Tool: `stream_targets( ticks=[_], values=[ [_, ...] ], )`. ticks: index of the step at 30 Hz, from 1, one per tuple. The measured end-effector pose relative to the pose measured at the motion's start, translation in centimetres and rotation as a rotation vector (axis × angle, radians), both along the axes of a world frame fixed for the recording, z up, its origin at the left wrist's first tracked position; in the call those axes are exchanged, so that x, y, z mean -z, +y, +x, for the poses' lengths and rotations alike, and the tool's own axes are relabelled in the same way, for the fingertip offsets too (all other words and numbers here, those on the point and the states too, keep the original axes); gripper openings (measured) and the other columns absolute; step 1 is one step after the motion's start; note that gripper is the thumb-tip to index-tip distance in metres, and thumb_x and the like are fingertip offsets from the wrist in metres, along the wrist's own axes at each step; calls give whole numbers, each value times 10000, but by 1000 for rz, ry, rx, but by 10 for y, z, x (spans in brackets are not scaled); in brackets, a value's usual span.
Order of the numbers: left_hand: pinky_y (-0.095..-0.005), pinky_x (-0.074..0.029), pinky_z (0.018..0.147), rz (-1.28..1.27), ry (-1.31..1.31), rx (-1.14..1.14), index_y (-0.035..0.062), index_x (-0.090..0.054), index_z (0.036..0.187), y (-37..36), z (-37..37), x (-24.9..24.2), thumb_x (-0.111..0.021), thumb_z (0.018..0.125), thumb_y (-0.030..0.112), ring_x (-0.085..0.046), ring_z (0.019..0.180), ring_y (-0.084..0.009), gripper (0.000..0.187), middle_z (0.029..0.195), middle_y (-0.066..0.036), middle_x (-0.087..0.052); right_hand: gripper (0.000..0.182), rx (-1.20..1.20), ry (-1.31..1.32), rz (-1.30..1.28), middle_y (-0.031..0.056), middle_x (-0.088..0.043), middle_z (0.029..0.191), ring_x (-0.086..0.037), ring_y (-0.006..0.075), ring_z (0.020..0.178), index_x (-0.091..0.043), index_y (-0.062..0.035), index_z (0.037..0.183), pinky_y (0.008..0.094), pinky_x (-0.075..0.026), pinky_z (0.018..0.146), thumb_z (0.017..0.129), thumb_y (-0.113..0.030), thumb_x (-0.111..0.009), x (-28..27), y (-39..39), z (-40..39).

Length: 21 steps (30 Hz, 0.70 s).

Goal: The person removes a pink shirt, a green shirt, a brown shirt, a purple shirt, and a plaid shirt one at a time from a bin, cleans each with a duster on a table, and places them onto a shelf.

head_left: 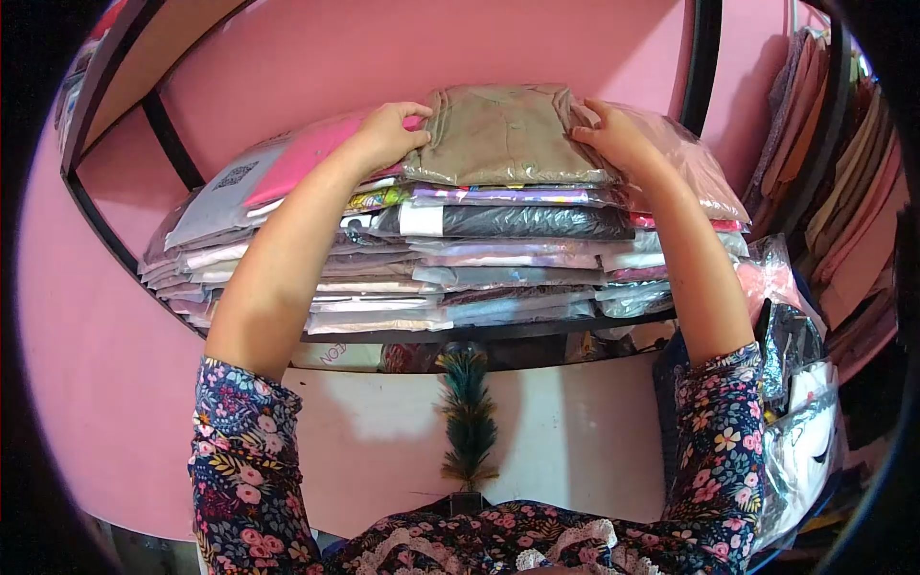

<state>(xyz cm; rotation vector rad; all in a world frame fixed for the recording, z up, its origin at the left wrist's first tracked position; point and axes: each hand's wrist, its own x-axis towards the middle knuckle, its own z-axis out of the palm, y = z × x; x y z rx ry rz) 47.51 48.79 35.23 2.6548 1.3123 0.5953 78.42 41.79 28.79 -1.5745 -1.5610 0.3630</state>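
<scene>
A folded brown shirt (pixel 508 134) in a clear plastic bag lies on top of the middle stack of bagged clothes (pixel 522 254). At its left edge is my left hand (pixel 391 136), thumb and fingers curled on the plastic. My right hand (pixel 615 134) grips the opposite edge in the same way. Beside my left hand lies a bright pink bagged garment (pixel 311 158), overlapping a grey bagged one (pixel 222 199). A pale pink bagged garment (pixel 704 182) tops the stack to the right, partly behind my right forearm.
The stacks rest on a dark-edged shelf (pixel 383 335) against a pink wall (pixel 498 43). Clothes hang on a rack (pixel 834 182) at the right. More plastic-bagged items (pixel 800 441) are piled below it. A green, feathery tinsel-like strand (pixel 467 412) stands before the shelf.
</scene>
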Motion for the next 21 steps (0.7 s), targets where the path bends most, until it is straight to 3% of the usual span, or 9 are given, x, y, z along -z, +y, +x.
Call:
stream_targets(
  ticks=[2, 6, 8, 10, 12, 14, 16, 18, 21],
  values=[
    [-323, -446, 876, 23, 20, -50, 113, -569, 1204, -12, -4, -3, -668, 766, 177, -590, 1010, -254, 454, 1237, -194, -537, 704, 52, -106, 38, 232, -533, 1215, -522, 334, 1126, -392, -16, 1332, 371, -418, 932, 734, -251, -679, -2, -7, -5],
    [-372, -429, 922, 493, -53, 38, 108, -580, 1182, -77, -31, 3, -639, 775, 141, -555, 1076, -334, 412, 1348, -183, -431, 712, 222, -324, -22, 248, -536, 1188, -527, 362, 1098, -377, -38, 1346, 402, -434, 896, 745, -274, -677, -13, -42, -17],
    [-374, -423, 938, 611, -91, 158, 115, -589, 1168, -125, -55, 12, -621, 767, 80, -534, 1111, -329, 404, 1326, -166, -461, 676, 386, -288, 423, 229, -551, 1156, -575, 308, 1013, -368, -43, 1353, 376, -464, 835, 775, -227, -665, -13, -73, -32],
    [-377, -409, 962, 533, -41, 291, 115, -588, 1165, -164, -97, 43, -616, 758, 46, -503, 1156, -314, 413, 1301, -148, -488, 604, 136, 99, 587, 173, -561, 1133, -582, 215, 915, -375, -44, 1351, 322, -472, 793, 811, -137, -630, -4, -104, -53],
    [-372, -446, 921, 332, -34, 331, 120, -571, 1171, -204, -142, 92, -628, 786, 77, -528, 1113, -305, 392, 1294, -129, -489, 550, 7, 300, 590, 116, -560, 1122, -534, 128, 833, -411, -48, 1333, 261, -457, 763, 821, -69, -611, 8, -139, -86],
    [-383, -429, 945, -26, -71, 239, 125, -564, 1181, -247, -187, 141, -625, 797, 93, -512, 1130, -317, 390, 1290, -137, -492, 498, -43, 194, 524, 79, -571, 1076, -516, 106, 807, -451, -56, 1312, 235, -439, 728, 838, -84, -602, 31, -157, -109],
    [-398, -395, 982, -380, -116, 69, 128, -510, 1250, -289, -248, 210, -627, 814, 213, -485, 1165, -337, 460, 1304, -167, -472, 472, -292, 427, 201, 51, -581, 1009, -509, 85, 791, -472, -58, 1298, 208, -419, 702, 848, -109, -601, 59, -172, -126],
    [-414, -361, 1005, -700, 149, -326, 101, -422, 1324, -351, -316, 285, -614, 814, 362, -459, 1185, -358, 604, 1326, -200, -440, 487, -461, 351, -43, 38, -581, 959, -508, 83, 780, -452, -56, 1314, 206, -413, 684, 856, -134, -599, 78, -179, -141],
    [-417, -364, 997, -1120, 431, -556, 52, -350, 1362, -428, -361, 300, -589, 811, 453, -458, 1185, -368, 722, 1319, -228, -438, 505, -660, 275, -283, 50, -574, 959, -516, 91, 771, -429, -59, 1331, 219, -423, 674, 852, -108, -581, 124, -178, -164]
  ],
)
